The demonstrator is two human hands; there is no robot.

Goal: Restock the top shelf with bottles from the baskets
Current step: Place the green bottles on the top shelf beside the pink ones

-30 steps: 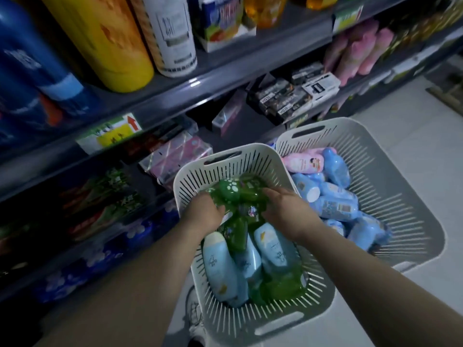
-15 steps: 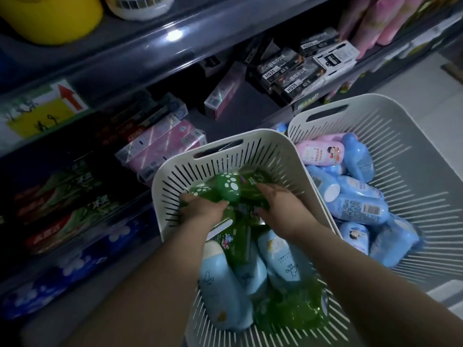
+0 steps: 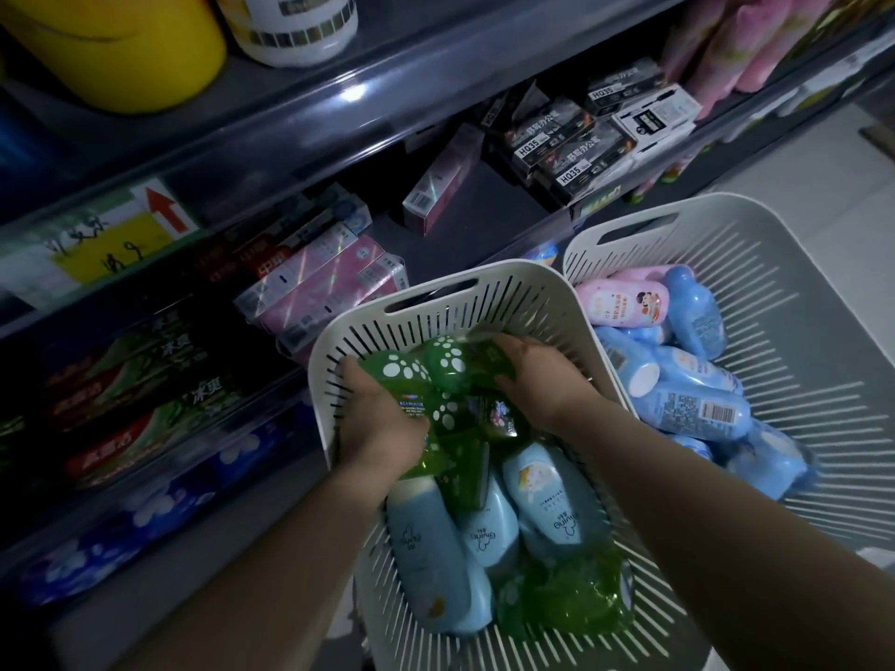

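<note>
Both of my hands are down in the near white slotted basket [image 3: 436, 295]. My left hand [image 3: 378, 418] closes around a green bottle [image 3: 399, 372] with a white paw-print cap. My right hand [image 3: 542, 380] grips another green bottle [image 3: 448, 363] from its right side. Under them lie more green bottles and three pale blue bottles [image 3: 549, 496]. A second white basket [image 3: 784, 360] to the right holds several blue bottles [image 3: 697, 404] and a pink one [image 3: 624, 302].
Dark shelving runs across the left and top. A yellow container [image 3: 111, 50] and a white tub [image 3: 295, 26] stand on the upper shelf. Boxed goods [image 3: 319, 288] and black boxes [image 3: 571, 142] fill the shelf below, toothpaste boxes [image 3: 140, 380] lower. Pale floor shows at far right.
The camera has tilted down and closer to the baskets. My hands have spread slightly and settled tighter on the green bottles, which have lifted a little in the basket.
</note>
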